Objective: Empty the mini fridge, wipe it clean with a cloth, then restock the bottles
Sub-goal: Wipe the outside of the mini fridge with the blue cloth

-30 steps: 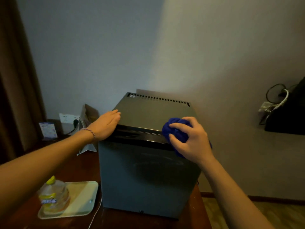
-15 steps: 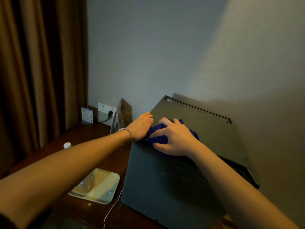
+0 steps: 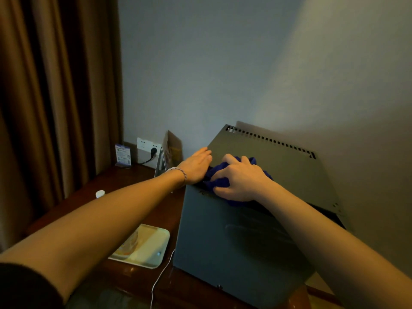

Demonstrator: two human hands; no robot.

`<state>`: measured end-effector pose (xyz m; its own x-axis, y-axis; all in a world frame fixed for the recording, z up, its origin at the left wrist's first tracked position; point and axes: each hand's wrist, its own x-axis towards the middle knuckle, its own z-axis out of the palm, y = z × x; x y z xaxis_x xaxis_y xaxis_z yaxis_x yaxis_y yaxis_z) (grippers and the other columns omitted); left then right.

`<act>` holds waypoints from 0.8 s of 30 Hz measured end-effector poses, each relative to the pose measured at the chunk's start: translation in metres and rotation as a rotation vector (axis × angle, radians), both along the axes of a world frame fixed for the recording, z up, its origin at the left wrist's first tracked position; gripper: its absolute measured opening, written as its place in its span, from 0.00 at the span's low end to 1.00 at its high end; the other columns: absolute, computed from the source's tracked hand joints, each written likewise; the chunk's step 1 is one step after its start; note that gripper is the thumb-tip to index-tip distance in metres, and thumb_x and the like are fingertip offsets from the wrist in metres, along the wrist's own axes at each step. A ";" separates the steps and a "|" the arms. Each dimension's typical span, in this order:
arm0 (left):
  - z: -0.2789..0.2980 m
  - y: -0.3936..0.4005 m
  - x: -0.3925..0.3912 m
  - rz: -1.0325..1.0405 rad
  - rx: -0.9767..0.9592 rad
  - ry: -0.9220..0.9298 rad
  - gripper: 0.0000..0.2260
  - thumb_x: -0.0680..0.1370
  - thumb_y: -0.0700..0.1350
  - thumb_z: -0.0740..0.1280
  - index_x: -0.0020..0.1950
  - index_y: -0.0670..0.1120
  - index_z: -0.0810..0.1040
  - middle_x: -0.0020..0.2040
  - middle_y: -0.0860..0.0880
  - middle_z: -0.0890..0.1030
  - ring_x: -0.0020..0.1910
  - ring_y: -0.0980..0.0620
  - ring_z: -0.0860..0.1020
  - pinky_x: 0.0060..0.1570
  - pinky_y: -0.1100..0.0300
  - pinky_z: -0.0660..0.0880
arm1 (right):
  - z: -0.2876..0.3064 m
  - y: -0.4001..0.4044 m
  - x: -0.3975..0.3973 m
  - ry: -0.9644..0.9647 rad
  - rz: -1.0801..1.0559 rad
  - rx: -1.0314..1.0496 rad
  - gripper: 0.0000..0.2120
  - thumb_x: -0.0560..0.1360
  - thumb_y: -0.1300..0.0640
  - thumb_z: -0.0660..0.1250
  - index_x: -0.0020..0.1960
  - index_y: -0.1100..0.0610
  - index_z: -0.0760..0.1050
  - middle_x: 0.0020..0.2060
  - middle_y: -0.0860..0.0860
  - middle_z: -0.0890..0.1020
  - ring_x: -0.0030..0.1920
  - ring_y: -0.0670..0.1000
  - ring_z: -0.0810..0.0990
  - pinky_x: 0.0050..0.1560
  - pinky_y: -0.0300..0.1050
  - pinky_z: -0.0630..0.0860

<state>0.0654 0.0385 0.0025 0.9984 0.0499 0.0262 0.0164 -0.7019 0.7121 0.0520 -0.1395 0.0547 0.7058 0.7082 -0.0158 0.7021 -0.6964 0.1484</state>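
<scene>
Dark grey metal mini fridge (image 3: 256, 237) stands on the brown surface (image 3: 124, 181). Right hand (image 3: 240, 179) clutches a crumpled blue cloth (image 3: 219, 175) at its top front edge. Left hand (image 3: 197, 167) lies flat, fingers straight, beside it.

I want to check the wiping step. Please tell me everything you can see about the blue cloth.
The blue cloth is dark blue, soft-looking fabric, crumpled into a bunch, not spread flat. It lies at the front top edge of the mini fridge, near its left corner, over the seam between top panel and door. The right hand lies over it with curled fingers and hides most of it. The left hand rests flat on the fridge beside it; contact with the cloth cannot be told.
</scene>
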 end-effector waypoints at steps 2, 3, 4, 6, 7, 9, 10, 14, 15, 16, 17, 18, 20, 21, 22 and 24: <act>-0.001 -0.001 -0.003 0.010 0.013 0.011 0.21 0.86 0.45 0.50 0.77 0.37 0.61 0.81 0.43 0.54 0.81 0.48 0.49 0.78 0.55 0.48 | 0.000 -0.009 -0.001 0.015 -0.035 -0.001 0.17 0.76 0.37 0.63 0.63 0.36 0.75 0.59 0.48 0.66 0.58 0.57 0.67 0.48 0.51 0.68; -0.001 -0.002 -0.006 -0.001 0.070 0.002 0.23 0.86 0.49 0.49 0.80 0.40 0.57 0.82 0.45 0.51 0.81 0.50 0.49 0.78 0.55 0.47 | 0.001 -0.015 -0.002 0.027 -0.055 -0.003 0.17 0.76 0.37 0.63 0.63 0.36 0.75 0.58 0.48 0.66 0.57 0.57 0.67 0.48 0.51 0.69; 0.000 -0.001 -0.007 -0.011 0.120 -0.023 0.25 0.86 0.51 0.49 0.81 0.43 0.54 0.82 0.47 0.50 0.81 0.51 0.49 0.77 0.56 0.47 | 0.002 -0.021 -0.003 0.038 -0.075 -0.003 0.16 0.76 0.36 0.63 0.63 0.36 0.75 0.58 0.48 0.66 0.57 0.57 0.67 0.49 0.52 0.70; 0.000 -0.002 -0.006 -0.026 0.173 -0.018 0.26 0.86 0.54 0.49 0.82 0.46 0.52 0.82 0.49 0.48 0.80 0.50 0.50 0.77 0.56 0.48 | 0.005 -0.035 -0.005 0.055 -0.112 0.009 0.16 0.76 0.36 0.63 0.62 0.35 0.75 0.57 0.48 0.66 0.57 0.56 0.68 0.51 0.53 0.71; 0.000 -0.001 -0.005 -0.037 0.192 -0.011 0.26 0.86 0.55 0.49 0.82 0.47 0.52 0.82 0.49 0.47 0.80 0.49 0.51 0.77 0.55 0.49 | 0.005 -0.045 -0.005 0.067 -0.131 0.022 0.16 0.76 0.36 0.63 0.62 0.35 0.75 0.57 0.47 0.66 0.57 0.55 0.68 0.52 0.53 0.71; -0.001 0.000 -0.003 -0.057 0.202 0.004 0.25 0.86 0.55 0.49 0.82 0.50 0.51 0.82 0.49 0.46 0.80 0.48 0.52 0.77 0.53 0.50 | 0.006 -0.073 -0.006 0.099 -0.170 0.065 0.16 0.76 0.35 0.63 0.62 0.33 0.74 0.58 0.46 0.66 0.57 0.55 0.69 0.54 0.54 0.72; -0.002 0.001 -0.001 -0.070 0.196 0.013 0.25 0.86 0.54 0.49 0.82 0.50 0.51 0.82 0.49 0.45 0.80 0.47 0.52 0.77 0.52 0.51 | 0.005 -0.090 -0.008 0.109 -0.190 0.094 0.15 0.76 0.35 0.63 0.62 0.32 0.74 0.58 0.45 0.65 0.57 0.54 0.69 0.56 0.54 0.72; -0.006 0.000 0.004 -0.118 0.247 0.021 0.25 0.86 0.55 0.47 0.82 0.50 0.50 0.82 0.49 0.44 0.81 0.50 0.49 0.78 0.50 0.53 | -0.004 -0.133 -0.018 0.099 -0.210 0.187 0.12 0.76 0.37 0.64 0.60 0.31 0.75 0.63 0.43 0.64 0.58 0.51 0.68 0.62 0.54 0.71; -0.005 -0.001 0.004 -0.112 0.252 0.024 0.25 0.86 0.55 0.47 0.82 0.50 0.50 0.82 0.50 0.44 0.81 0.50 0.50 0.77 0.50 0.54 | -0.005 -0.132 -0.017 0.091 -0.208 0.186 0.12 0.77 0.38 0.64 0.60 0.32 0.75 0.63 0.43 0.64 0.58 0.51 0.68 0.62 0.52 0.71; -0.005 -0.001 0.004 -0.102 0.250 0.029 0.26 0.86 0.56 0.47 0.82 0.50 0.49 0.82 0.50 0.43 0.80 0.49 0.51 0.76 0.49 0.55 | -0.004 -0.127 -0.016 0.083 -0.207 0.179 0.12 0.77 0.38 0.64 0.60 0.32 0.75 0.62 0.43 0.65 0.58 0.51 0.68 0.61 0.51 0.71; -0.004 -0.001 0.004 -0.098 0.249 0.031 0.25 0.86 0.56 0.46 0.82 0.50 0.50 0.82 0.50 0.43 0.80 0.49 0.52 0.76 0.49 0.55 | -0.002 -0.118 -0.014 0.079 -0.202 0.170 0.12 0.77 0.38 0.64 0.60 0.33 0.76 0.62 0.43 0.65 0.58 0.52 0.69 0.60 0.51 0.71; -0.004 -0.001 0.003 -0.108 0.240 0.027 0.25 0.86 0.55 0.46 0.82 0.49 0.51 0.82 0.50 0.44 0.80 0.49 0.51 0.76 0.48 0.55 | -0.001 -0.107 -0.011 0.076 -0.185 0.162 0.13 0.77 0.38 0.64 0.60 0.33 0.76 0.61 0.43 0.65 0.57 0.52 0.69 0.60 0.52 0.71; 0.000 -0.002 -0.002 -0.142 0.231 0.012 0.23 0.86 0.51 0.46 0.80 0.44 0.58 0.82 0.49 0.46 0.81 0.48 0.46 0.77 0.48 0.53 | 0.000 -0.078 -0.007 0.063 -0.132 0.147 0.13 0.76 0.38 0.63 0.60 0.33 0.76 0.59 0.43 0.66 0.56 0.54 0.69 0.58 0.53 0.72; 0.001 -0.001 -0.002 -0.161 0.231 -0.014 0.22 0.87 0.49 0.46 0.79 0.42 0.61 0.82 0.48 0.48 0.81 0.48 0.45 0.78 0.49 0.52 | 0.000 -0.061 -0.005 0.056 -0.109 0.128 0.13 0.76 0.38 0.63 0.60 0.33 0.76 0.58 0.44 0.67 0.56 0.54 0.69 0.56 0.53 0.73; 0.001 -0.001 -0.004 -0.160 0.190 -0.017 0.21 0.87 0.47 0.46 0.78 0.41 0.61 0.82 0.47 0.49 0.81 0.49 0.46 0.78 0.51 0.51 | 0.001 -0.045 -0.004 0.050 -0.091 0.103 0.13 0.76 0.39 0.63 0.60 0.33 0.77 0.58 0.45 0.67 0.56 0.54 0.68 0.54 0.53 0.73; 0.000 -0.001 -0.003 -0.156 0.124 -0.036 0.21 0.87 0.46 0.46 0.78 0.41 0.61 0.82 0.46 0.49 0.81 0.50 0.47 0.78 0.53 0.50 | 0.002 -0.018 -0.002 0.044 -0.064 0.063 0.13 0.77 0.40 0.64 0.60 0.34 0.78 0.59 0.45 0.68 0.56 0.55 0.67 0.51 0.52 0.73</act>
<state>0.0623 0.0373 0.0022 0.9921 -0.1110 0.0585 -0.1233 -0.7760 0.6185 0.0501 -0.1576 0.0567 0.7496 0.6619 -0.0048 0.6604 -0.7473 0.0731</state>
